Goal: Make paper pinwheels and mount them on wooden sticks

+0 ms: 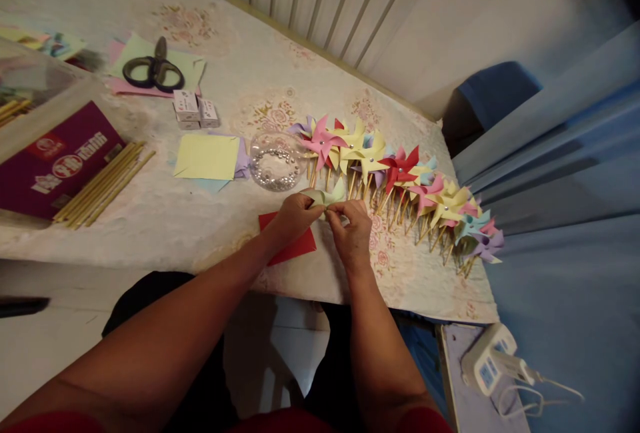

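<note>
My left hand [294, 215] and my right hand [353, 227] meet near the table's front edge, both pinched on a pale green paper pinwheel piece [327, 196] held between them. A red paper square [290, 243] lies flat under my left hand. Just beyond my hands stands a clear round dish of silvery pins [277, 161]. A long row of finished paper pinwheels on wooden sticks [400, 183] runs from behind my hands off to the right.
Wooden sticks [104, 184] lie beside a purple box [53, 166] at the left. Yellow paper squares [207, 157], small white boxes [194, 109] and black scissors [154, 71] on coloured paper sit farther back. A white power strip [487, 359] rests at lower right.
</note>
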### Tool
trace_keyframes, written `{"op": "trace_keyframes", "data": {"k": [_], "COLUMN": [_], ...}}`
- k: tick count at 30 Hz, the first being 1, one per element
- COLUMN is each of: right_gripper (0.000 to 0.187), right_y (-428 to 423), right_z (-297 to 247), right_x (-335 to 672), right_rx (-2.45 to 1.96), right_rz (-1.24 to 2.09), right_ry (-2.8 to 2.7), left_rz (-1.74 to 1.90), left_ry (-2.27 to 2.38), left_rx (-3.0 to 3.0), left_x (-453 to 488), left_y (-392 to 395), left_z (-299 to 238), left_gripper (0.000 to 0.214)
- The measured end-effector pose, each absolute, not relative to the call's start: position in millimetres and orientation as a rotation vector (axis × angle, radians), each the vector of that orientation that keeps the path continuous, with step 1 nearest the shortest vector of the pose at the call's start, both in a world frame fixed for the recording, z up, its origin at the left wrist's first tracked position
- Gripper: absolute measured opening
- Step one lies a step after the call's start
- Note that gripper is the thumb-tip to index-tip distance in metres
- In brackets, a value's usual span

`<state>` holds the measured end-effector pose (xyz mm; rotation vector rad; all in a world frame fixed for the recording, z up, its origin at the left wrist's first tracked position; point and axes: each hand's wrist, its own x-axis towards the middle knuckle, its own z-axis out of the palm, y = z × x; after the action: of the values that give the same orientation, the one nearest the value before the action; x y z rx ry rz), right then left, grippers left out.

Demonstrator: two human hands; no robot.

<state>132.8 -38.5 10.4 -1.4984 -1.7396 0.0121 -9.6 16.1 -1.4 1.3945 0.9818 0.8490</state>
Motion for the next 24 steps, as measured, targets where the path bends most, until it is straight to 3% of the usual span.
{"op": "trace_keyframes", "data": {"k": [8,24], "right_gripper": [0.019,0.018], "right_y": [-41.9,-43.6], "right_z": [15.0,7.2], "right_x": [139.0,132.1], "right_rx": [-1.544,-1.566], "right_rz": [-0.004,0.07], "right_ry": [-1.852,-1.662], "left_rz": [0.955,0.925], "left_ry": [0.934,0.967], "left_rx": [1.691,1.694], "left_x": [-7.8,-6.3], "left_y": [14.2,17.1], "left_z": [-3.8,-8.1], "left_gripper": [0.02,0.02]}}
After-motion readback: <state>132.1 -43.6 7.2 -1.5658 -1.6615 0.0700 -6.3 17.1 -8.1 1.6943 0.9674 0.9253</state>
